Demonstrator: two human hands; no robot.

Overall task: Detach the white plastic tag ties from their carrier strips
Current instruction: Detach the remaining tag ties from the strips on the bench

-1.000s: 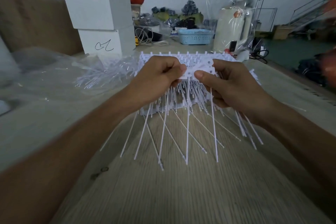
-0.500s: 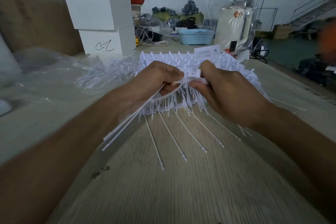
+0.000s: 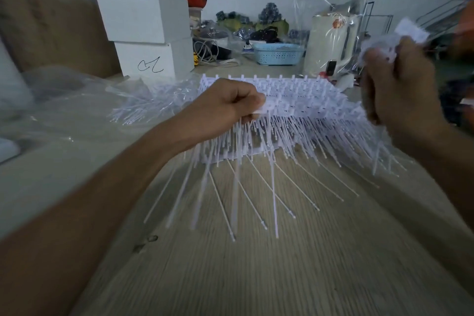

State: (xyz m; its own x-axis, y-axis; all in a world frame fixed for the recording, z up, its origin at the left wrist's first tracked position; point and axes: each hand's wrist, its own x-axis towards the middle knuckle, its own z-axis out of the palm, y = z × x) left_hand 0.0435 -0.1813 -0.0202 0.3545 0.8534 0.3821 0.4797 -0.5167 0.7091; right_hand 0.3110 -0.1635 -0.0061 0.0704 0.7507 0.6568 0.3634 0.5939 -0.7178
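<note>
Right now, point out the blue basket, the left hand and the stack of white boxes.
blue basket (image 3: pixel 278 54): head view, on its perforated front wall.
left hand (image 3: pixel 230 108): head view, on the back of the hand.
stack of white boxes (image 3: pixel 154 59): head view, on the front face of the lower box, near the scribble.

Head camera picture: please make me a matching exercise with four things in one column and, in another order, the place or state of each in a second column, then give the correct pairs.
Things:
1. left hand
2. right hand
3. blue basket
4. white boxes

Places or states:
A. stacked at the back left, a black scribble on the lower one
B. raised at the right, gripping a white strip
C. far across the table, in the middle
D. gripping a bunch of white ties that hang down over the table

Pairs: 1-D, 2-B, 3-C, 4-A
</note>
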